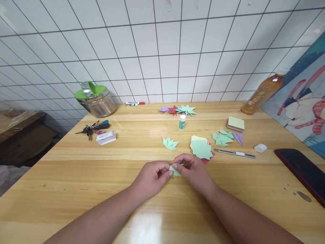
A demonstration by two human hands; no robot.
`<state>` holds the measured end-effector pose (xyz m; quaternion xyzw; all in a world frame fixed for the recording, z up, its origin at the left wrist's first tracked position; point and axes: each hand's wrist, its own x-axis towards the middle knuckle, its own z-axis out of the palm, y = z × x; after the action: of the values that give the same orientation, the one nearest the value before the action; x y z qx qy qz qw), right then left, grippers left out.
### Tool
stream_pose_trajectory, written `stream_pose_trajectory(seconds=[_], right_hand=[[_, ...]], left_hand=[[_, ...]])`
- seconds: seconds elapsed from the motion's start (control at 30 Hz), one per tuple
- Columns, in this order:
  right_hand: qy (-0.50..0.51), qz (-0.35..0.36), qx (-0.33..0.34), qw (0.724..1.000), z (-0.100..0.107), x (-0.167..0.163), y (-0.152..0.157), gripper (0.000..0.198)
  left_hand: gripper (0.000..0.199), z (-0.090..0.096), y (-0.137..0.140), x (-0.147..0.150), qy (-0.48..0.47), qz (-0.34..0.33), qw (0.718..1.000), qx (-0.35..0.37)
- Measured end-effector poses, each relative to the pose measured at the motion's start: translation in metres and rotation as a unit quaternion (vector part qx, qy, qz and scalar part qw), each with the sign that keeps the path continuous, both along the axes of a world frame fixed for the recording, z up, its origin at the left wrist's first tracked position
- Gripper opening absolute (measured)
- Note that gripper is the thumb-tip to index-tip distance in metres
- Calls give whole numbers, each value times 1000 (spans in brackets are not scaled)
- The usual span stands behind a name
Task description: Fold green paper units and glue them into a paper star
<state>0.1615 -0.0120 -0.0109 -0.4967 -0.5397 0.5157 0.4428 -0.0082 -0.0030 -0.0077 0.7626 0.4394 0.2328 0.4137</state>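
A small piece of green paper [177, 170] is between my hands, low over the wooden table. My left hand [155, 178] pinches its left edge between thumb and finger. From the right, my right hand [193, 171] grips the same paper, its thumb on top and its fingers covering part of the sheet. Just beyond lies a folded green paper fan shape [170, 143] with several points. A loose stack of coloured paper squares [201, 149], green on top, sits by my right hand.
Beyond stand a glue stick [182, 122] and folded paper stars [186, 110]. To the right are folded green pieces [222, 138], a craft knife [235, 153], a white cap [260, 148], a phone [302, 173] and a bottle [262, 94]. Keys [92, 128] and a steel pot [98, 103] stand left.
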Motion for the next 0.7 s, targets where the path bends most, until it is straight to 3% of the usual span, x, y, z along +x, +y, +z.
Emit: stream_pose_trajectory(seconds=[0.27, 0.53, 0.7], right_hand=[[13, 5, -4, 1000, -1, -2, -1, 12], [-60, 5, 90, 994, -4, -2, -1, 5], [-56, 10, 77, 995, -1, -1, -3, 7]], left_hand=[[20, 2, -2, 1, -7, 20, 1000, 12], [23, 0, 0, -2, 4, 27, 1000, 6], [28, 5, -1, -2, 43, 7, 998, 36]])
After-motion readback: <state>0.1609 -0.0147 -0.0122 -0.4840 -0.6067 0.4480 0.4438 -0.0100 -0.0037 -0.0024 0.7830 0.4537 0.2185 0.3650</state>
